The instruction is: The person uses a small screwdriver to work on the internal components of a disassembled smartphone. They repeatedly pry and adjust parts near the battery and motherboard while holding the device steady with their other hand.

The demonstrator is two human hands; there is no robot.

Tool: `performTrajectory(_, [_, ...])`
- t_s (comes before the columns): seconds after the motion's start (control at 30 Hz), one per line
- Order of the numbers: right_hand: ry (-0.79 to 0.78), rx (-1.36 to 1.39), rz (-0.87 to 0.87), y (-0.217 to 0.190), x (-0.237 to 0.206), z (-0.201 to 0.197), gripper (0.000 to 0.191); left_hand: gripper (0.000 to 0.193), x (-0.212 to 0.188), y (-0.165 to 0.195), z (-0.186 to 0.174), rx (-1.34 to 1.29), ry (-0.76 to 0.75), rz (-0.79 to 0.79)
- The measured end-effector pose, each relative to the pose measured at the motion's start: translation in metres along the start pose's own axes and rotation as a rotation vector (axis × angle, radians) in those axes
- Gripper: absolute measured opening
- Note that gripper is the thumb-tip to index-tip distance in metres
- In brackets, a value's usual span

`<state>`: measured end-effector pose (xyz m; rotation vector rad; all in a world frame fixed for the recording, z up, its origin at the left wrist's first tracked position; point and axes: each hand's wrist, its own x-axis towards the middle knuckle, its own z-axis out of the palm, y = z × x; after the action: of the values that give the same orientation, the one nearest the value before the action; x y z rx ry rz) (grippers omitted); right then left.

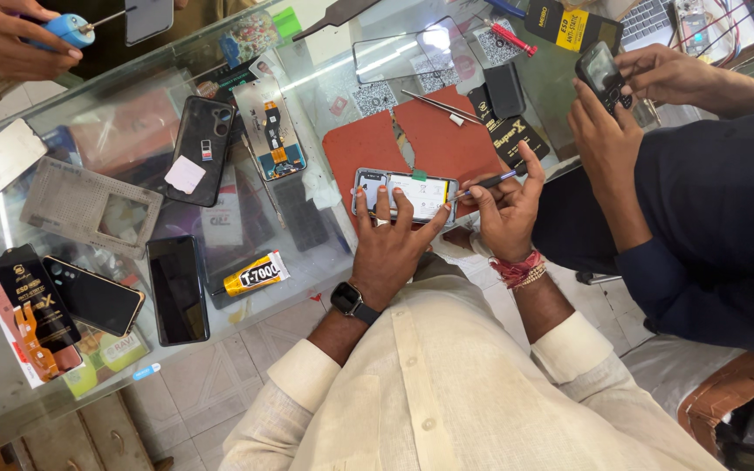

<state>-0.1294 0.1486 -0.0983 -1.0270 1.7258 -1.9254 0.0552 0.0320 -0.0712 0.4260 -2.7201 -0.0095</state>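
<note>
- The opened smartphone [405, 194] lies back-up on the torn red work mat [434, 144], which cushions it on the glass counter [325, 253].
- The left hand [392, 247] spreads its fingers wide over the phone's near edge and presses down, apparently to keep it from sliding.
- The right hand [506, 212] is closed on a slim dark screwdriver [483, 184], held pen-like with its tip at the phone's right end, a grip that suits fine work.
- Beyond the phone, tweezers [440, 106] lie on the mat within reach.
- Left of the phone, a glue tube [252, 276] and spare handsets lie off the mat.
- Right of the phone, another person's hands hold a keypad phone [602, 76].
</note>
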Motion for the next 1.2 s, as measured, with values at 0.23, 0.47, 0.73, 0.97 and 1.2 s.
performTrajectory(0.23, [0.032, 0.058, 0.006, -0.0006, -0.0001, -0.0014, 0.079, 0.066, 0.0007, 0.0008, -0.0024, -0.017, -0.021, -0.008])
performTrajectory(0.47, [0.035, 0.058, -0.010, 0.0008, 0.0007, -0.0016, 0.078, 0.062, 0.0004, 0.0011, -0.0002, 0.017, -0.006, -0.007])
performTrajectory(0.73, [0.010, 0.001, -0.036, -0.0003, 0.0024, -0.0028, 0.077, 0.062, 0.0004, 0.0017, 0.0015, -0.012, -0.004, -0.010])
performTrajectory(0.97, [0.017, 0.007, -0.036, -0.0016, -0.0002, -0.0019, 0.077, 0.059, 0.0004, 0.0003, -0.0005, 0.020, -0.010, 0.011])
performTrajectory(1.2, [-0.028, -0.117, -0.128, -0.0035, -0.0028, 0.0012, 0.075, 0.061, -0.0011, -0.0020, -0.0016, 0.015, -0.007, 0.009])
